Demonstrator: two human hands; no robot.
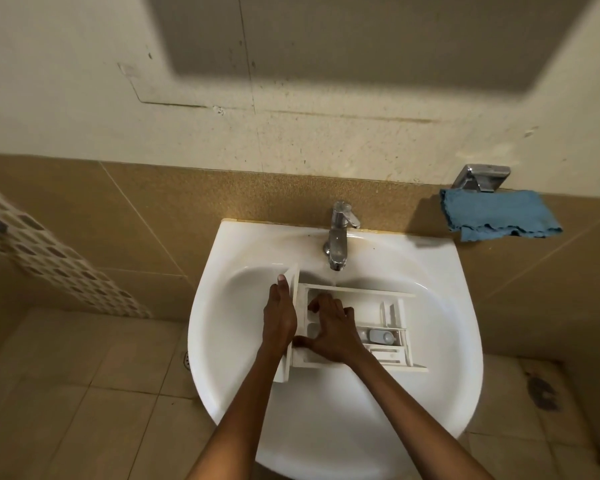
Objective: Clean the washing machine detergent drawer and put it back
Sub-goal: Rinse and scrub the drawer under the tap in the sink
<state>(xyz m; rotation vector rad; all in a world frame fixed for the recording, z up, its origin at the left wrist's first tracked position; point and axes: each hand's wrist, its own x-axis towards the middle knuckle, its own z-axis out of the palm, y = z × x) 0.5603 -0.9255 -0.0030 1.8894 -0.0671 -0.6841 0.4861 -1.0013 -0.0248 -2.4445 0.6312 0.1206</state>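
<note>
White plastic fills the middle of my view: the detergent drawer (371,327) lies across the bowl of the sink (440,341), its front panel to my left and its compartments running off to the right, under the chrome faucet (338,237). A thin thread of water (334,280) drops from the spout onto the drawer's far rim. I see the left hand (279,315) reaching in from below, wrapped around the outer face of the front panel, thumb lying up along the panel's edge, the other fingers hidden behind the plastic, so I read it as closed on the panel and steadying it. The right hand (329,329) comes in across it, palm down, spread over the nearest compartment; its fingers curl down into the compartment and its thumb stretches left toward the panel's base. I cannot tell whether those fingers pinch anything or merely press and rub the inside wall, since the fingertips are sunk out of sight. Both forearms run out of the bottom of the frame. A grey insert (380,336) sits in a narrow compartment just right of the right hand, its detail too small to make out. The sink's lower rim is partly covered by the arms. On the wall to the right a blue cloth (499,214) hangs from a metal fixture (482,176), well apart from the drawer.
</note>
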